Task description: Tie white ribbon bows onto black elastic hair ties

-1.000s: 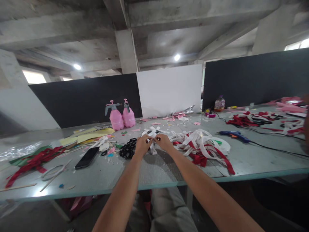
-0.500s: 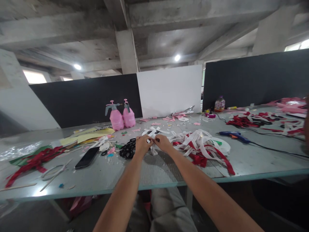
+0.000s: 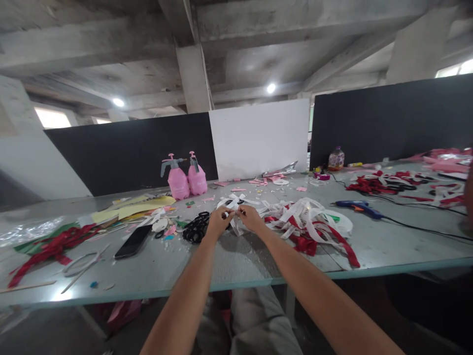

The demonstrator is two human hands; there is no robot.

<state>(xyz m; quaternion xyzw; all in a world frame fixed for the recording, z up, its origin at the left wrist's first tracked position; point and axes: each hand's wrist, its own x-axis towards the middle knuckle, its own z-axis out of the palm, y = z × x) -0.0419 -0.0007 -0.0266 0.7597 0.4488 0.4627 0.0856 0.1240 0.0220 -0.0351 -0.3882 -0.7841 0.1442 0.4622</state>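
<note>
Above the middle of the table, my left hand (image 3: 220,220) and my right hand (image 3: 250,218) meet fingertip to fingertip. Both pinch a white ribbon (image 3: 238,228), whose loose part hangs below the fingers. Just beyond them lie more white ribbon pieces (image 3: 233,200). A heap of black elastic bands (image 3: 196,228) rests close to my left hand. To the right of my right hand spreads a tangled pile of white and red ribbons (image 3: 306,222), with a white ribbon roll (image 3: 342,224) behind it. My fingers hide much of the held ribbon.
A black phone (image 3: 133,241) and red ribbons (image 3: 55,249) lie on the left. Two pink spray bottles (image 3: 179,182) stand at the back. A blue glue gun (image 3: 358,208) with its cable lies on the right. A person's arm (image 3: 468,197) shows at the right edge.
My left hand has turned slightly, with its fingers more curled. The white ribbon beneath the fingertips has shifted a little to the right and hangs differently.
</note>
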